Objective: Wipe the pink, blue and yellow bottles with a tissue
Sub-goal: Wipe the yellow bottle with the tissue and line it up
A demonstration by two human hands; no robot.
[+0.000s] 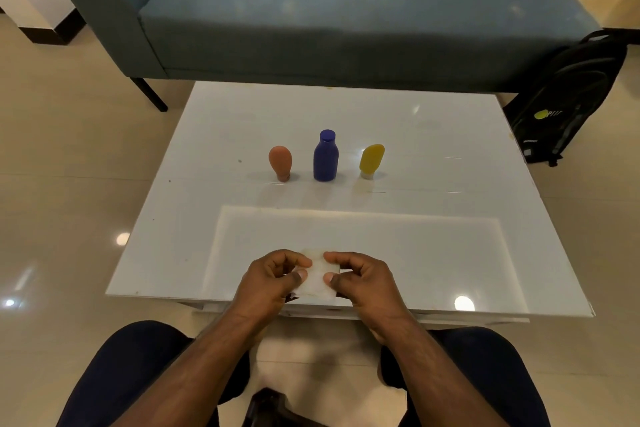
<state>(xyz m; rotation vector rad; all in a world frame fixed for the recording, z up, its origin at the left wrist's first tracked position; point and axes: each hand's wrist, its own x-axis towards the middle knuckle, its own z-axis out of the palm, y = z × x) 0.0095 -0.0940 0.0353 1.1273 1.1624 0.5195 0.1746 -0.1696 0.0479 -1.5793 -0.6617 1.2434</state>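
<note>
Tissue (320,276) pinched by left hand (273,279) and right hand (363,282) grip, at table (450,149) near edge; bottles (325,158) well apart.

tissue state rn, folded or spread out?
Folded. The tissue is a small compact rectangle pinched between the left hand and right hand above the near edge of the table.

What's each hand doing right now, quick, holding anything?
Left hand: pinches the left edge of the tissue between thumb and fingers.
Right hand: pinches the right edge of the same tissue.
</note>
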